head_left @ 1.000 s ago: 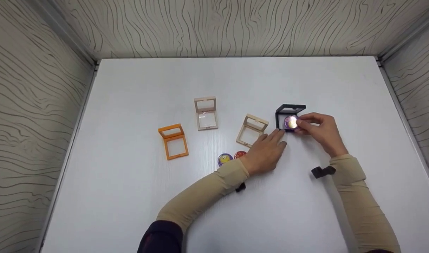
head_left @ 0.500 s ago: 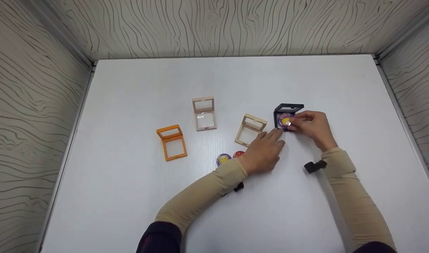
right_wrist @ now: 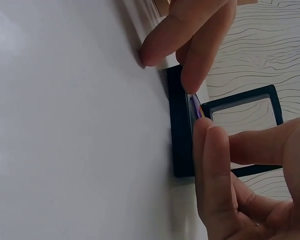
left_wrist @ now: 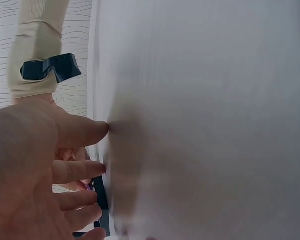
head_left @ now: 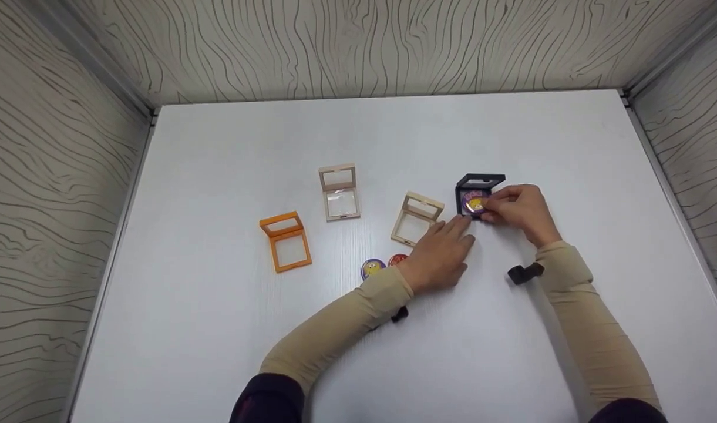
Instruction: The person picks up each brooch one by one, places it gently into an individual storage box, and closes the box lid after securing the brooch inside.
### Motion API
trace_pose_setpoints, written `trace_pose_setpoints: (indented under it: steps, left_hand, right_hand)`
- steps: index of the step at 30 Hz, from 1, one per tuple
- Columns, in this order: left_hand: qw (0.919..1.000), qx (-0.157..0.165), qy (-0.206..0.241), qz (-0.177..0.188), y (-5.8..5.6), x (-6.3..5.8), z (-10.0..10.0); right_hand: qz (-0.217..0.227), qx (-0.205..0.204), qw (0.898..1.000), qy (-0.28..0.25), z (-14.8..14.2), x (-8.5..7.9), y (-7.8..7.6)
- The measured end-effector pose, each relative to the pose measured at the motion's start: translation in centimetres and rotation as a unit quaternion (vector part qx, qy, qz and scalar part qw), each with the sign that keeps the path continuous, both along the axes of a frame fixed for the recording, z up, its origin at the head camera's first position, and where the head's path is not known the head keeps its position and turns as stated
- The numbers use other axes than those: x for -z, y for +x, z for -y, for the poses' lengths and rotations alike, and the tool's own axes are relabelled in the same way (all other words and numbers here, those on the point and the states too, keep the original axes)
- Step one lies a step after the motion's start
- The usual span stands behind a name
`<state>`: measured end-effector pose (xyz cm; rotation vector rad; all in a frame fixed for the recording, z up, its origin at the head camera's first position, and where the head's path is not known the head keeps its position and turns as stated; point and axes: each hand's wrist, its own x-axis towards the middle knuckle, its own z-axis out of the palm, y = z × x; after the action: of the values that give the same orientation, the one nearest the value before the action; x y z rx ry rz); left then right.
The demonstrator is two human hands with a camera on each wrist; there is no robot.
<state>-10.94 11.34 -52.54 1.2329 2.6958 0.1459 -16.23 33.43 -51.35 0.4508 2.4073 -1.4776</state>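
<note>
A small black hinged display case (head_left: 480,177) stands with its lid raised in the head view. My right hand (head_left: 525,212) pinches a round purple badge (head_left: 473,203) with a yellow figure, inside the case's base. From the right wrist camera, the badge (right_wrist: 195,107) appears edge-on within the dark frame (right_wrist: 181,135), partly hidden by fingers. My left hand (head_left: 437,257) lies palm down with relaxed fingers, its fingertips at the case's front left edge. In the left wrist view, the left hand (left_wrist: 30,165) reaches along the tabletop.
A cream case (head_left: 404,241) with raised lid sits beside the left hand, partly covered. Farther left stand a beige case (head_left: 342,218) and an orange case (head_left: 293,267), both with lids up. A blue-rimmed badge (head_left: 372,268) and a red badge (head_left: 397,259) lie near the left wrist.
My right hand has moved left, bringing the badge from the case's right side into its base. The left hand has stayed at the case's edge. The view has shifted slightly.
</note>
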Motion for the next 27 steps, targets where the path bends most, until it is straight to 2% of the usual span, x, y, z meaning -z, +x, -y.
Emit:
trace_pose_setpoints:
  steps: [6,8,10,12,15,18,21,27]
  left_hand:
    - [0.9999,0.003,0.001,-0.016,0.1,0.2,0.1]
    - [0.9997,0.004,0.003,-0.023,0.1,0.3,0.2]
    - [0.9996,0.005,0.007,-0.028,0.1,0.4,0.1]
    - [0.9995,0.004,0.009,-0.031,0.1,0.4,0.2]
    - [0.9995,0.004,0.009,-0.029,0.2,0.4,0.1]
    - [0.9997,0.003,0.006,-0.022,0.2,0.4,0.1]
    - [0.9998,0.002,0.007,-0.019,0.2,0.4,0.1]
    - [0.9995,0.004,0.002,-0.031,0.1,0.2,-0.1]
  right_hand:
    - [0.003,-0.007,1.0,0.014,0.0,-0.1,0.0]
    - [-0.01,-0.011,1.0,0.021,0.2,0.0,0.1]
    - [-0.037,-0.023,0.998,0.054,0.5,0.1,0.3]
    - [-0.072,-0.038,0.992,0.095,0.9,0.2,0.6]
    - [-0.122,-0.054,0.978,0.158,1.4,0.6,1.0]
    - [-0.153,-0.061,0.968,0.19,1.7,1.0,1.1]
    - [-0.161,-0.061,0.965,0.198,1.8,1.2,1.0]
    - [-0.165,-0.052,0.966,0.191,1.9,1.1,0.9]
